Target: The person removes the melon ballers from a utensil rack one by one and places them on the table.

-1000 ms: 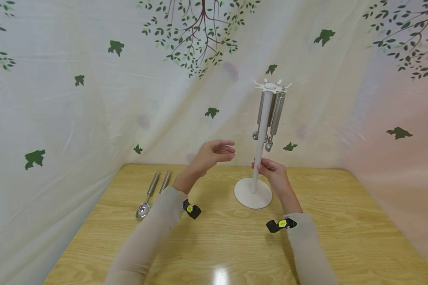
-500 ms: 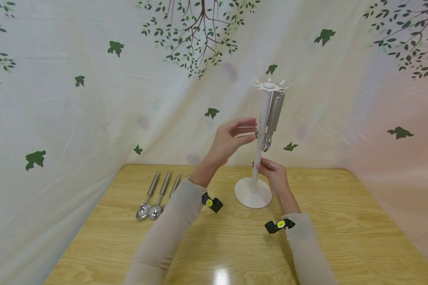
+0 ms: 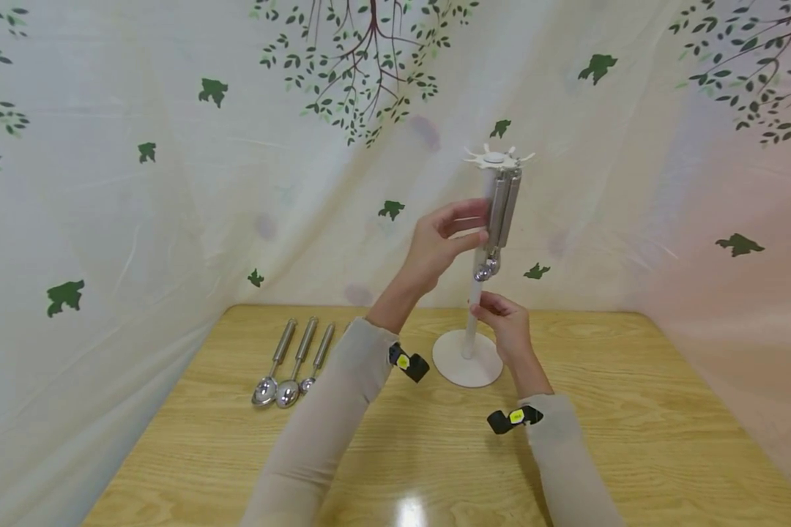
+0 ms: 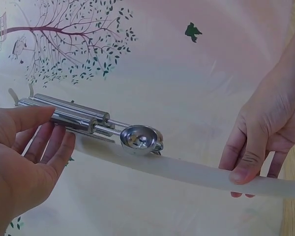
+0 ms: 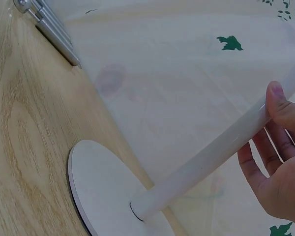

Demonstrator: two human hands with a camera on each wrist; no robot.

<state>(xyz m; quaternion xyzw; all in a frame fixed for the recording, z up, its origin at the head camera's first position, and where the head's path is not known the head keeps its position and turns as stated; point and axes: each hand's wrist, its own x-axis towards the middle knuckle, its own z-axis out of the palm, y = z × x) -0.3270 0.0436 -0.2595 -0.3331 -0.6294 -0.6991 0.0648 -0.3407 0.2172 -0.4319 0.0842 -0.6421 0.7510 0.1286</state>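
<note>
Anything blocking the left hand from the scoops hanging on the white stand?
Nothing visible: the left hand holds the near hanging scoop by its handle. The white pole runs behind it in the left wrist view; the right hand grips that pole lower down, below the scoop.

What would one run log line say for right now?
left grip: at hanging scoop handle, pinch unclear | right grip: curled round white pole | at least three scoops: lying on wooden table

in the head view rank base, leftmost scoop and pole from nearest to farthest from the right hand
1. Pole, gripped by the right hand
2. Base, below and left of that hand
3. Leftmost scoop, far left on the table
</note>
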